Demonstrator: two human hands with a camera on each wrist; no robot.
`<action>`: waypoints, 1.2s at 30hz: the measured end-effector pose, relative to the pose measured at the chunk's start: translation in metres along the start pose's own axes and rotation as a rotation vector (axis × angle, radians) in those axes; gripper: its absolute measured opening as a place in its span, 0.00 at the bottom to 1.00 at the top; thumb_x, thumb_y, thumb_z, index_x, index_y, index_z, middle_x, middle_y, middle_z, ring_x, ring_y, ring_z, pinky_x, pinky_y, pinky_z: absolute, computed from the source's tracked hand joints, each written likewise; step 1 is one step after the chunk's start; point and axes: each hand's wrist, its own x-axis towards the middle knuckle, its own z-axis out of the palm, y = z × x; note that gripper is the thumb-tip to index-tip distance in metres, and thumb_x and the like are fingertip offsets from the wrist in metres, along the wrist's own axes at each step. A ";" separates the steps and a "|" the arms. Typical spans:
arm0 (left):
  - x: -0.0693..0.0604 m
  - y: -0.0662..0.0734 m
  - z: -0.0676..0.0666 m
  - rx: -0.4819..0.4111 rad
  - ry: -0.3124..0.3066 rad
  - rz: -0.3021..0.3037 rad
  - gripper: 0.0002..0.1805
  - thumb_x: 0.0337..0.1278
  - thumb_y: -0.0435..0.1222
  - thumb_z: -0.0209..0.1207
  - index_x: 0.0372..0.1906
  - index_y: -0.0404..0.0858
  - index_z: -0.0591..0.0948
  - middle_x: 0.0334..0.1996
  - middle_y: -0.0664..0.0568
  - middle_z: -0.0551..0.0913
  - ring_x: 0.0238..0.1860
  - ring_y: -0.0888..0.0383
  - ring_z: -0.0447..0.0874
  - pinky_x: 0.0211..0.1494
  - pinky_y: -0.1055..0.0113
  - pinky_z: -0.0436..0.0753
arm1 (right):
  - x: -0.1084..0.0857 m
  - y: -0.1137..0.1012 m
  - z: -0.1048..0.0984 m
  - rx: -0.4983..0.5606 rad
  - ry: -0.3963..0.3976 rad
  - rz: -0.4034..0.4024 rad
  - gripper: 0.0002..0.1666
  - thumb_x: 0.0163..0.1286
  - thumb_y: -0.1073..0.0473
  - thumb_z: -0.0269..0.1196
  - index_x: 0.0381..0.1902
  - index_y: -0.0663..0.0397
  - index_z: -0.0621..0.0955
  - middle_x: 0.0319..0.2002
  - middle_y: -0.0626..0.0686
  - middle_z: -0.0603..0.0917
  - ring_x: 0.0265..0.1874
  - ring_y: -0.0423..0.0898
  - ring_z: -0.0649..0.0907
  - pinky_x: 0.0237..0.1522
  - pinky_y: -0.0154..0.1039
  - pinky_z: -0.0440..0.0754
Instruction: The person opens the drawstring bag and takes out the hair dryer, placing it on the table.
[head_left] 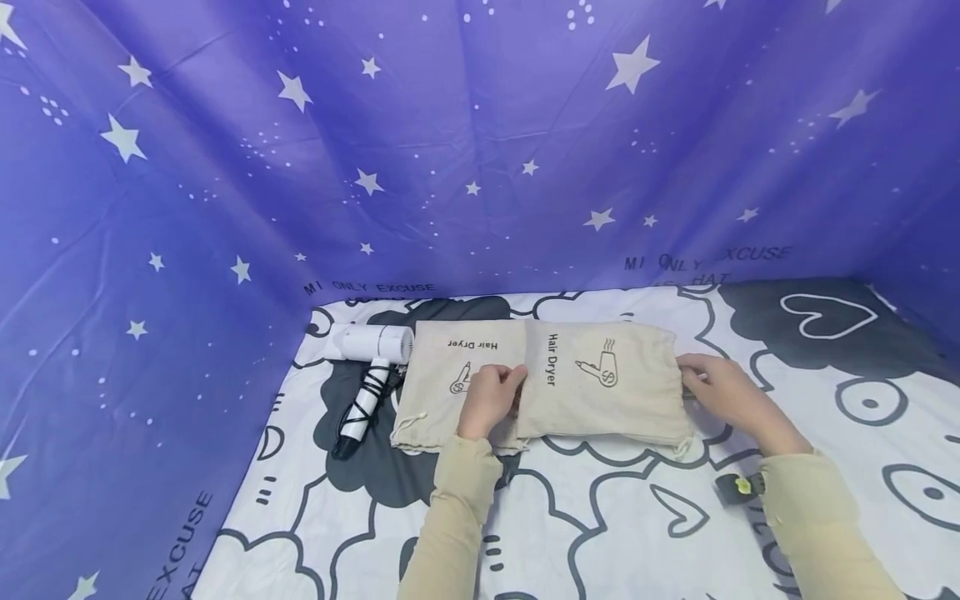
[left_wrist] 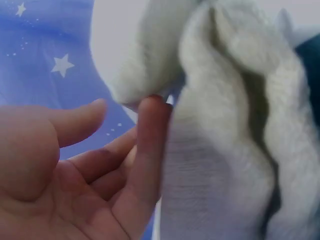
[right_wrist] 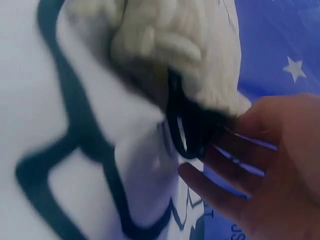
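Two beige drawstring bags printed "Hair Dryer" lie side by side, and the right bag (head_left: 637, 387) overlaps the edge of the left bag (head_left: 431, 358). The right bag is filled out; its contents are hidden. My left hand (head_left: 491, 398) touches the right bag's closed end. In the left wrist view its thumb stands apart from the fingers, and one fingertip meets the cloth. At the gathered mouth, my right hand (head_left: 720, 393) pinches a black cord (right_wrist: 187, 130). Part of that cord hangs from the mouth in a loop.
To the left lies a white hair dryer (head_left: 371, 342), a black cord wound round its handle (head_left: 365, 400). A patterned black-and-white cloth (head_left: 622, 533) covers the surface. Purple star-printed curtains (head_left: 450, 125) hang behind and at both sides.
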 end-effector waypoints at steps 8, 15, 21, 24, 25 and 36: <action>0.012 -0.004 0.008 -0.017 0.021 0.000 0.13 0.67 0.40 0.60 0.34 0.34 0.86 0.19 0.55 0.77 0.19 0.63 0.73 0.24 0.73 0.73 | -0.004 0.006 0.003 0.003 -0.018 -0.104 0.29 0.61 0.64 0.69 0.58 0.72 0.76 0.52 0.73 0.80 0.48 0.70 0.82 0.50 0.61 0.80; 0.014 -0.007 0.011 0.028 0.053 0.002 0.09 0.64 0.37 0.61 0.33 0.35 0.86 0.20 0.55 0.78 0.20 0.64 0.71 0.24 0.74 0.70 | -0.001 0.006 0.011 -0.051 0.024 -0.103 0.28 0.62 0.60 0.69 0.57 0.70 0.77 0.54 0.73 0.80 0.53 0.72 0.79 0.54 0.65 0.75; 0.013 -0.010 0.013 0.023 0.074 0.016 0.08 0.61 0.35 0.60 0.34 0.34 0.86 0.22 0.53 0.80 0.22 0.63 0.73 0.28 0.74 0.73 | -0.008 0.015 0.005 -0.084 0.047 -0.065 0.30 0.64 0.56 0.68 0.60 0.66 0.77 0.55 0.72 0.80 0.54 0.73 0.77 0.56 0.68 0.71; 0.012 -0.011 0.014 0.013 0.065 0.013 0.08 0.61 0.35 0.60 0.34 0.35 0.86 0.22 0.54 0.81 0.22 0.63 0.74 0.27 0.74 0.74 | -0.013 0.019 -0.001 -0.096 0.047 -0.047 0.31 0.64 0.55 0.68 0.61 0.66 0.77 0.55 0.72 0.80 0.52 0.73 0.78 0.54 0.69 0.72; 0.012 -0.012 0.014 0.012 0.065 0.008 0.08 0.61 0.35 0.60 0.34 0.35 0.86 0.22 0.54 0.80 0.22 0.63 0.74 0.27 0.73 0.74 | -0.015 0.021 -0.002 -0.109 0.046 -0.040 0.31 0.64 0.54 0.68 0.61 0.66 0.77 0.54 0.72 0.80 0.52 0.73 0.78 0.54 0.69 0.71; 0.010 -0.012 0.008 0.020 0.070 0.018 0.08 0.63 0.34 0.59 0.35 0.35 0.86 0.22 0.54 0.80 0.22 0.63 0.74 0.25 0.74 0.72 | -0.027 0.043 -0.021 -0.208 0.044 0.014 0.30 0.64 0.59 0.67 0.59 0.73 0.75 0.51 0.76 0.79 0.52 0.75 0.76 0.53 0.71 0.69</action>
